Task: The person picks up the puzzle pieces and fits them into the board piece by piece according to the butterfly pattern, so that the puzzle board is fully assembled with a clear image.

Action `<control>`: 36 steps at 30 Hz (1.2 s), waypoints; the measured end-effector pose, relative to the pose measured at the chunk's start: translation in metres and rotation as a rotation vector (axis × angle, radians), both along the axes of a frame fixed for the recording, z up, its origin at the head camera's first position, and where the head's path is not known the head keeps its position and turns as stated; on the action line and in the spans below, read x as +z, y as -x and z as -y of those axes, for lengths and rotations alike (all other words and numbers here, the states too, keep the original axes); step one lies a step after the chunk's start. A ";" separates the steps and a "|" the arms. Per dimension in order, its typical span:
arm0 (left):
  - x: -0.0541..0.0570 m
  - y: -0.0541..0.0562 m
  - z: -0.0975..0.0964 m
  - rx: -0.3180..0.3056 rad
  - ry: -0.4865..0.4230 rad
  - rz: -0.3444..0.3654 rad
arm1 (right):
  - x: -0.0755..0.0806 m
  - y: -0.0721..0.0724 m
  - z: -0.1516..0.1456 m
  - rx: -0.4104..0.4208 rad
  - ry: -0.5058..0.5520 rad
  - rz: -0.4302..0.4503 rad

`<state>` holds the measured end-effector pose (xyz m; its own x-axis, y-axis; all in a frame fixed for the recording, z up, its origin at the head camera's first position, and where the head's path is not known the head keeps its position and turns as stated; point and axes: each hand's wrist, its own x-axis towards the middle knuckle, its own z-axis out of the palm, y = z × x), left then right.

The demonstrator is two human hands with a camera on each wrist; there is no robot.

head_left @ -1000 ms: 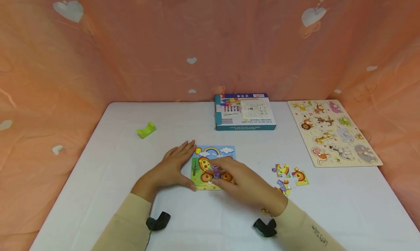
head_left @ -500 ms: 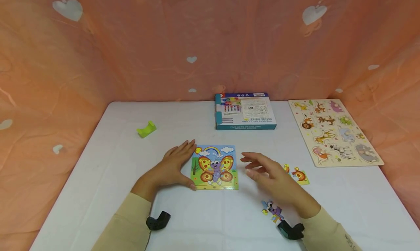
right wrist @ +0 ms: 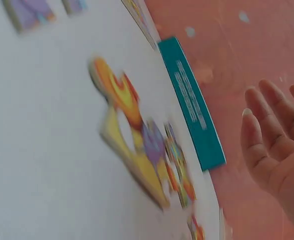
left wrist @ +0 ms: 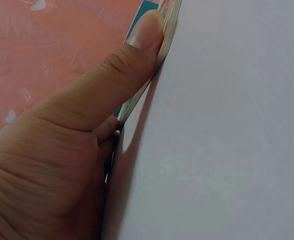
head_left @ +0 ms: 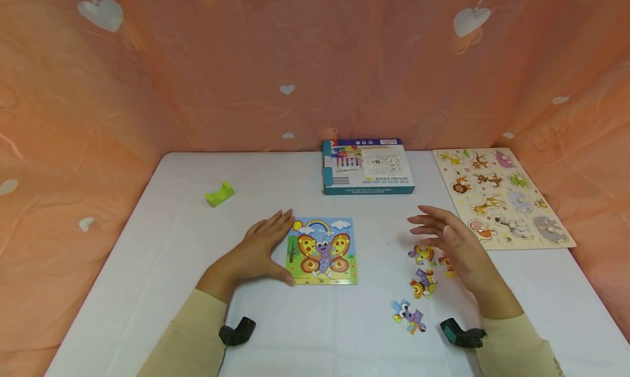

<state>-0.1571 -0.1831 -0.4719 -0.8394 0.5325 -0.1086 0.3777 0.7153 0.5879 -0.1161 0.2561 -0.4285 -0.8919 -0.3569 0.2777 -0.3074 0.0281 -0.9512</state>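
Head view: a flat, square butterfly puzzle board [head_left: 323,251] is lying around mid-table [head_left: 339,322], the spread left hand [head_left: 263,251] touching its left corners; the right hand [head_left: 455,245], fingers loosely extended, is hovering by tabbed jigsaw pieces [head_left: 424,283] towards the table's right edge.

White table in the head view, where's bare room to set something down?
Bare: between the green piece and the box, and between the butterfly puzzle and the loose puzzle pieces. Crowded: around those pieces, the right hand and the animal board.
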 end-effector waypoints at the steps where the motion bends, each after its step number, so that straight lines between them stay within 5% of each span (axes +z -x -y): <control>1: -0.001 0.000 0.000 0.002 0.000 -0.001 | -0.001 0.001 -0.004 -0.006 0.017 0.005; 10: 0.000 0.000 0.000 0.013 0.008 0.001 | -0.011 0.001 -0.028 0.004 0.101 0.024; 18: -0.001 0.000 0.001 0.008 0.004 -0.008 | -0.022 -0.008 -0.030 0.204 -0.005 0.017; 28: 0.000 -0.001 0.001 0.004 -0.007 -0.008 | -0.023 -0.030 -0.007 0.399 -0.473 0.113; 36: 0.001 -0.002 0.000 0.007 -0.010 -0.007 | -0.025 -0.039 0.002 0.362 -0.709 -0.020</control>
